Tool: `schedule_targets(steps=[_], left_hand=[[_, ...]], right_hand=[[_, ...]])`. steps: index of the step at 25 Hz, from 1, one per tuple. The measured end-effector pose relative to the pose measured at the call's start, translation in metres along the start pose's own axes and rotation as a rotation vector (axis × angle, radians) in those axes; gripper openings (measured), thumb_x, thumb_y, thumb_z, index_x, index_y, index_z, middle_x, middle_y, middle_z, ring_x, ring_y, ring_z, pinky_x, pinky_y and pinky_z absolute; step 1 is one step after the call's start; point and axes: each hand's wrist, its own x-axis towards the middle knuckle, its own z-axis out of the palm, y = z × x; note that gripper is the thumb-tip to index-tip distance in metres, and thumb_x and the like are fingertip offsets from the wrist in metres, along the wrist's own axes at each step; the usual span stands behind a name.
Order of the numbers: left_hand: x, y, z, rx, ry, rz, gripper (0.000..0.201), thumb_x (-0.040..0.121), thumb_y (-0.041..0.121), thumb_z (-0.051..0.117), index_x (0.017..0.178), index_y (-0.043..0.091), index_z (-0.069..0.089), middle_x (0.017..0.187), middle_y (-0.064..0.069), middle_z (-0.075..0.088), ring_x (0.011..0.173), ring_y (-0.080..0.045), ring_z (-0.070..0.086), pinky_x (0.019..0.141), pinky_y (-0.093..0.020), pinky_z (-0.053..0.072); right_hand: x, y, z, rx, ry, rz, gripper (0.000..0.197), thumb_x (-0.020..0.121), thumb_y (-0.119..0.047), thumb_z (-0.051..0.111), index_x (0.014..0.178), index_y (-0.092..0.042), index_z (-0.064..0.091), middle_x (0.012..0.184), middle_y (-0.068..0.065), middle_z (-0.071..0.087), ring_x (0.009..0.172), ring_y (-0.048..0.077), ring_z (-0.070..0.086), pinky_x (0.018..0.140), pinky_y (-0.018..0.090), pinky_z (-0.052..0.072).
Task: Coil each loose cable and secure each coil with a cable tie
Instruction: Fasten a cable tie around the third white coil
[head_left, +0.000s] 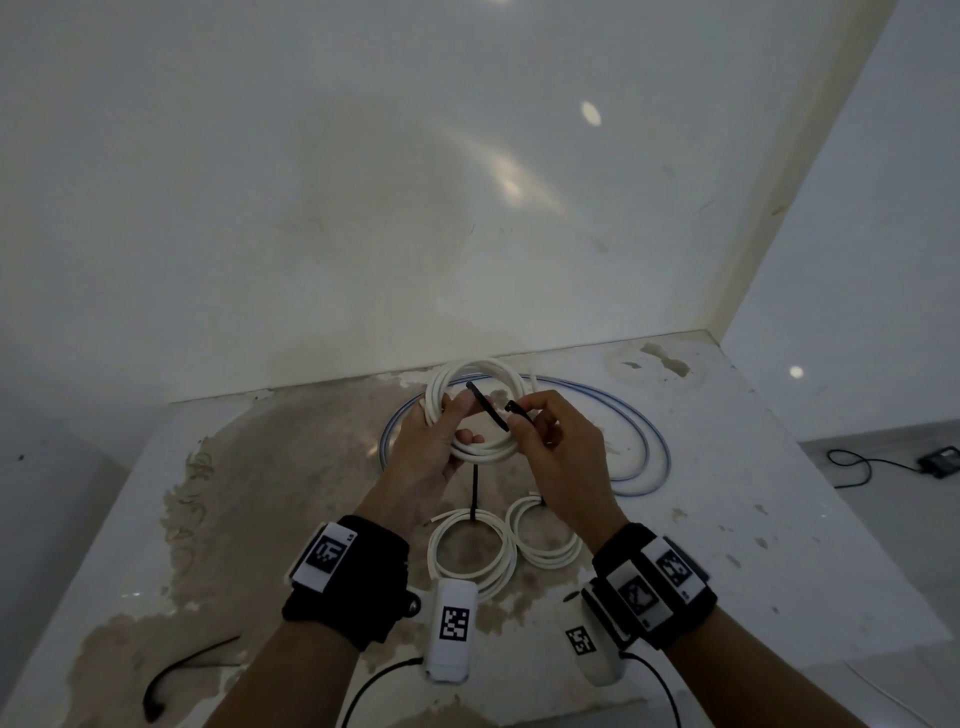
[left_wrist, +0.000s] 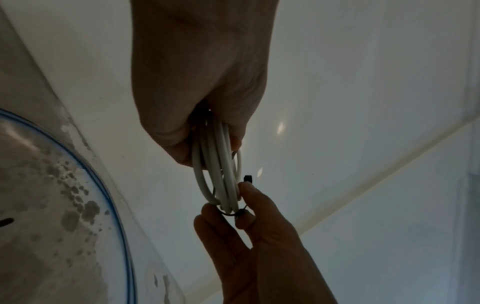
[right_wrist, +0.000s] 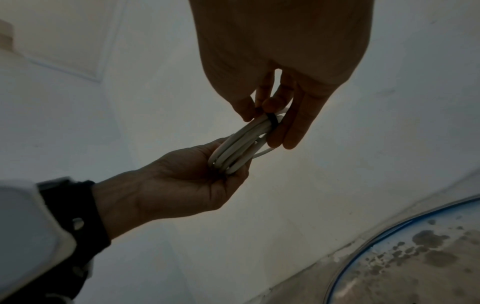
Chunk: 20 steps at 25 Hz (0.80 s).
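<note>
Right hand fingers pinch black cable tie looped round white coil. Left hand grips coil's left side, fingers curled round the strands. Coil held above stained table. Two tied white coils nearer; loose blue cable behind, right.

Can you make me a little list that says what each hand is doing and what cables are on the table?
left hand: grips the white cable coil
right hand: pinches the black cable tie wrapped round that coil
tie closed: cannot tell
finished coils: two white ones on the table, the left with a black tie
blue cable: lies loose on the table
</note>
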Motion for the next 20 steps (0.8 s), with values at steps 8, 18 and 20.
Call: schedule_targets(steps=[8,18,20], left_hand=[[-0.01,-0.002,-0.003,0.004,-0.078,-0.138,0.021,0.088,0.021,0.07,0.103,0.008,0.071,0.103,-0.018,0.073,0.096,-0.036,0.07,0.086,-0.053,0.056],[-0.016,0.005,-0.006,0.136,-0.087,0.046,0.022,0.088,0.023,0.069,0.066,0.025,0.072,0.075,0.0,0.073,0.069,-0.011,0.069,0.057,-0.023,0.053],[-0.015,0.005,-0.008,0.189,-0.077,0.057,0.017,0.087,0.027,0.07,0.071,0.022,0.067,0.072,0.001,0.071,0.067,-0.011,0.066,0.058,-0.024,0.052]], right_hand=[[0.002,-0.005,-0.001,0.047,-0.035,0.017,0.006,0.094,-0.03,0.066,0.093,-0.025,0.063,0.062,-0.003,0.048,0.06,0.028,0.054,0.06,0.048,0.055],[-0.003,-0.02,-0.004,0.167,-0.138,0.041,0.004,0.097,-0.023,0.063,0.098,-0.019,0.063,0.071,-0.003,0.056,0.069,0.023,0.06,0.069,0.045,0.059],[-0.003,-0.021,-0.005,0.191,-0.155,0.048,0.005,0.097,-0.022,0.062,0.098,-0.018,0.062,0.075,0.011,0.056,0.068,0.021,0.06,0.068,0.035,0.06]])
